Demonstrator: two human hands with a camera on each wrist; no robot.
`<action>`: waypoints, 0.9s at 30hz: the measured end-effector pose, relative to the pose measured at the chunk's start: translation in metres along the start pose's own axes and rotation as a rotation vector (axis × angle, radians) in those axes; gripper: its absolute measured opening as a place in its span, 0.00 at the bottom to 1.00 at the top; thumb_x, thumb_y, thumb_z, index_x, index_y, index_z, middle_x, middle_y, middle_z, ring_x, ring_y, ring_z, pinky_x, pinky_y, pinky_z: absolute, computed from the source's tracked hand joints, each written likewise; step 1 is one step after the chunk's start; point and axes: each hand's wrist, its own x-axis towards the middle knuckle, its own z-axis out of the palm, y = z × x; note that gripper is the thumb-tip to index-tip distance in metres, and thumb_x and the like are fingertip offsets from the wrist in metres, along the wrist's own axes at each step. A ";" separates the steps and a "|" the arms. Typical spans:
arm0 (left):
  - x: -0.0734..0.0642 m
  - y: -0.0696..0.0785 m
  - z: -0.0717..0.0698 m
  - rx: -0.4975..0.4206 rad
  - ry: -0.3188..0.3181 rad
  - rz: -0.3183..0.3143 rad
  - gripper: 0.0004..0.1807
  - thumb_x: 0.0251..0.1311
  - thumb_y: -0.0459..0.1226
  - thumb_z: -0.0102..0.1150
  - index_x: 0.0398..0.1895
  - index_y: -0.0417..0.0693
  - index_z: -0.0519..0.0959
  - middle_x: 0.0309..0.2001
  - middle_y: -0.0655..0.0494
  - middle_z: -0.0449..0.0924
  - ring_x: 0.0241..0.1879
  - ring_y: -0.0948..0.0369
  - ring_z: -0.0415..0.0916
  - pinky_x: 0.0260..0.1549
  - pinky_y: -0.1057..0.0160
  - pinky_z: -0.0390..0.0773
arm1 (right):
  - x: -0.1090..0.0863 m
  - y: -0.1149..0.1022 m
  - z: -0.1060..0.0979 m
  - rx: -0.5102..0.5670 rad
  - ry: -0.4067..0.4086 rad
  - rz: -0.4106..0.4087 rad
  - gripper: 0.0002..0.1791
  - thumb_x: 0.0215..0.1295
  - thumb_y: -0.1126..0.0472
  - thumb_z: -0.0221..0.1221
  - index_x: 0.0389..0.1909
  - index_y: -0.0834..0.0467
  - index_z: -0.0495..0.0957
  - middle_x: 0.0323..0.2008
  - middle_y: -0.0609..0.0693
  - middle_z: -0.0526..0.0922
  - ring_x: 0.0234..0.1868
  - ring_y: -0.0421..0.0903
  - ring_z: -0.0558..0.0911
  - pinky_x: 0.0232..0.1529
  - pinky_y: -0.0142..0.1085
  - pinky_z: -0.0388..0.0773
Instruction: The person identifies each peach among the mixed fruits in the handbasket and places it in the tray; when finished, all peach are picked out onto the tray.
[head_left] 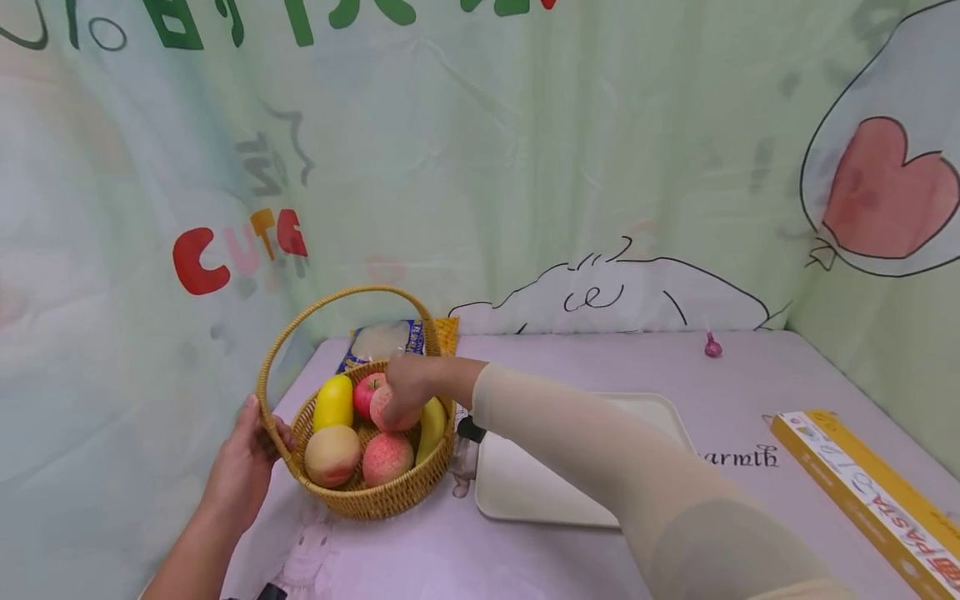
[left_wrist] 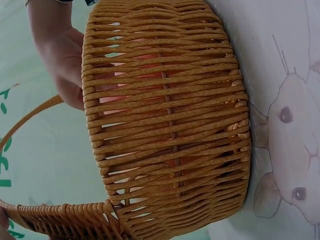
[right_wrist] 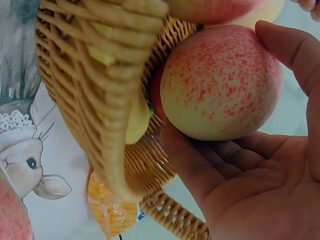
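Observation:
A wicker basket (head_left: 382,500) of fruit stands at the left of the table, its arched handle (head_left: 352,292) upright. My left hand (head_left: 243,458) grips the base of that handle on the left side. Inside the basket, my right hand (head_left: 408,387) holds a speckled pink peach (right_wrist: 220,85) between thumb and fingers. Around it lie a red apple (head_left: 366,393), a yellow mango-like fruit (head_left: 333,402), a banana (head_left: 431,429), a pale peach (head_left: 332,456) and another pink peach (head_left: 387,458). In the left wrist view, the basket's woven side (left_wrist: 165,125) hides most of the fruit.
A cream tray (head_left: 525,500) lies right of the basket, partly covered by my right sleeve. Behind the basket is a blue and yellow packet (head_left: 446,333). A pasta box (head_left: 862,492) lies at the right edge; a small purple onion-like item (head_left: 712,346) is farther back.

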 end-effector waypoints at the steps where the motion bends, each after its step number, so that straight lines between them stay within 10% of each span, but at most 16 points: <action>1: 0.000 0.001 0.000 0.000 -0.001 -0.001 0.27 0.81 0.59 0.31 0.37 0.53 0.73 0.32 0.62 0.75 0.39 0.60 0.73 0.49 0.65 0.73 | -0.001 0.000 -0.002 0.007 0.008 -0.001 0.19 0.63 0.44 0.69 0.38 0.57 0.80 0.35 0.49 0.77 0.36 0.44 0.76 0.34 0.31 0.73; 27: -0.001 0.003 0.003 -0.043 -0.008 -0.022 0.27 0.81 0.59 0.32 0.36 0.54 0.75 0.32 0.62 0.75 0.38 0.61 0.73 0.49 0.67 0.71 | -0.049 0.028 -0.009 0.275 0.176 -0.146 0.21 0.61 0.45 0.70 0.47 0.54 0.83 0.37 0.44 0.84 0.38 0.41 0.80 0.39 0.30 0.78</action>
